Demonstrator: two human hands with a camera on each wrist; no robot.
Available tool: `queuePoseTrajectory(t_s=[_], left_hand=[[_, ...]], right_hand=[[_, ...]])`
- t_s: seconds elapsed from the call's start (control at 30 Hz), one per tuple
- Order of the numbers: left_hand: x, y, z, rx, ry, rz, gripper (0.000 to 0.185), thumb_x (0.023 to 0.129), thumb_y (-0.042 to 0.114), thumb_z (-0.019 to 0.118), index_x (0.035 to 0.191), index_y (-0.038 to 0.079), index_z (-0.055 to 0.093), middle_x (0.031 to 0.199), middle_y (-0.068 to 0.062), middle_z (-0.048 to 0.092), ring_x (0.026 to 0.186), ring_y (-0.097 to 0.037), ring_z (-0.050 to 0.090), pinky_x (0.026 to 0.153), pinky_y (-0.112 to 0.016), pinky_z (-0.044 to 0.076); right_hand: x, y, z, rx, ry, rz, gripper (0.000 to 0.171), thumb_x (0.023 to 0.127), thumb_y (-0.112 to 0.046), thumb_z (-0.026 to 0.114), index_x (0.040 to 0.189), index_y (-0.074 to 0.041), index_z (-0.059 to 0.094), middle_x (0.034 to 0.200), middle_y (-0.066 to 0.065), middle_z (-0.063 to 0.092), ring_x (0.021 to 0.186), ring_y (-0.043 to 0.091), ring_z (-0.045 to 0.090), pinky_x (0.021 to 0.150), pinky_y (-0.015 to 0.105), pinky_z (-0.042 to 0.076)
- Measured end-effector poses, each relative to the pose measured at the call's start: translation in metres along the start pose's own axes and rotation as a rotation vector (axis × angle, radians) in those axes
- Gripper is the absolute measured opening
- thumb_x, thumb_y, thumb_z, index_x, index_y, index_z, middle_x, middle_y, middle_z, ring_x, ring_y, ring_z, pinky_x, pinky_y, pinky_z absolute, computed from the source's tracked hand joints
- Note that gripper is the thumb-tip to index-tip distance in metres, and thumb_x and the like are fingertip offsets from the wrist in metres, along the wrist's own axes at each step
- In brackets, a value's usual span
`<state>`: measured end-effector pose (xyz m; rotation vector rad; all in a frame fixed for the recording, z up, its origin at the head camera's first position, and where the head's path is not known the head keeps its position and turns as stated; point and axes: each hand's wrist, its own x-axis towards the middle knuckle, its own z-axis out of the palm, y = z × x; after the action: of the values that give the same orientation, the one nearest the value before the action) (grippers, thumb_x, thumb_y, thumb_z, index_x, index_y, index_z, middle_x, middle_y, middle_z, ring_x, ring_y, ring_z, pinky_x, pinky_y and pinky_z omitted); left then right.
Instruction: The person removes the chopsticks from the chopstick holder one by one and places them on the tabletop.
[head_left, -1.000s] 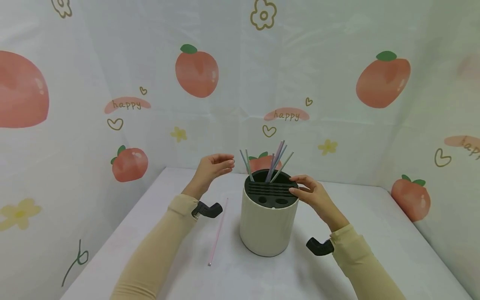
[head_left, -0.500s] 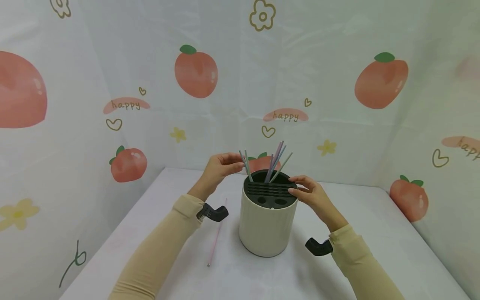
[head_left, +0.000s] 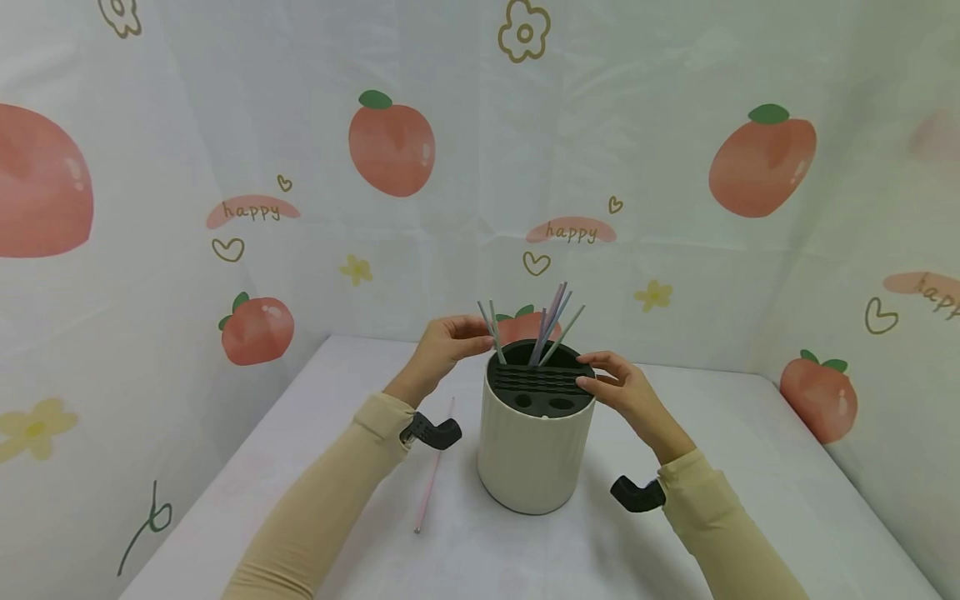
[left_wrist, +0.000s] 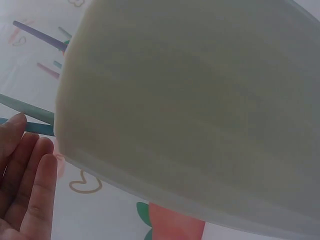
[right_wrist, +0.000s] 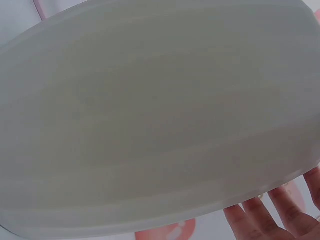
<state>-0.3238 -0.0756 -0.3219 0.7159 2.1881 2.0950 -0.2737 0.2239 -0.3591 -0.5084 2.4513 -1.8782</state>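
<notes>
A round cream pen holder with a black slotted top stands upright on the table. Several thin pastel sticks lean out of its rear compartment. At its left rim, my left hand pinches a thin blue stick between thumb and fingers; a green stick stands beside it. My right hand holds the holder's right rim, thumb and index fingertip at the black top. In the right wrist view its other fingers show past the cream wall. The sticks' lower ends are hidden inside.
A pink stick lies on the white table, left of the holder and near the left wrist's black camera mount. Behind the table hangs a white cloth printed with peaches.
My left hand has moved right to the sticks at the holder's left rim, and its thumb and fingers have closed on one. The right hand and the holder have stayed in place.
</notes>
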Motion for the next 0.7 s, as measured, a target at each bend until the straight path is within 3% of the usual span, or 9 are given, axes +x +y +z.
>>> queuePoseTrajectory(t_s=[0.37, 0.43, 0.53, 0.7], left_hand=[[0.005, 0.006, 0.000, 0.025, -0.009, 0.023, 0.017, 0.086, 0.004, 0.071, 0.101, -0.005, 0.068, 0.086, 0.006, 0.072, 0.088, -0.013, 0.066, 0.089, -0.032, 0.054], [0.007, 0.013, 0.000, 0.004, -0.004, 0.037, 0.017, 0.086, 0.003, 0.071, 0.101, -0.006, 0.068, 0.088, 0.002, 0.072, 0.086, -0.013, 0.067, 0.088, -0.032, 0.055], [0.011, 0.028, -0.002, -0.049, 0.003, 0.081, 0.009, 0.087, -0.001, 0.069, 0.095, 0.003, 0.071, 0.089, 0.002, 0.072, 0.085, -0.012, 0.067, 0.087, -0.032, 0.057], [0.019, 0.063, -0.008, -0.160, 0.048, 0.190, 0.025, 0.088, -0.008, 0.064, 0.087, 0.016, 0.071, 0.090, 0.004, 0.072, 0.082, -0.009, 0.069, 0.083, -0.031, 0.059]], right_hand=[[-0.001, 0.000, 0.000, 0.003, -0.001, 0.003, 0.046, 0.094, -0.020, 0.062, 0.133, -0.001, 0.048, 0.145, 0.019, 0.040, 0.134, 0.044, 0.039, 0.105, 0.054, 0.040], [-0.001, 0.000, 0.000, 0.003, -0.002, 0.003, 0.046, 0.094, -0.020, 0.062, 0.133, -0.001, 0.048, 0.145, 0.018, 0.040, 0.134, 0.044, 0.039, 0.104, 0.053, 0.040], [0.000, 0.000, 0.000, 0.004, -0.002, 0.003, 0.046, 0.094, -0.020, 0.062, 0.133, -0.001, 0.048, 0.145, 0.018, 0.040, 0.134, 0.044, 0.039, 0.105, 0.054, 0.040], [0.001, 0.000, 0.000, -0.005, 0.005, -0.003, 0.045, 0.094, -0.020, 0.062, 0.133, -0.001, 0.048, 0.144, 0.019, 0.041, 0.133, 0.044, 0.039, 0.105, 0.056, 0.039]])
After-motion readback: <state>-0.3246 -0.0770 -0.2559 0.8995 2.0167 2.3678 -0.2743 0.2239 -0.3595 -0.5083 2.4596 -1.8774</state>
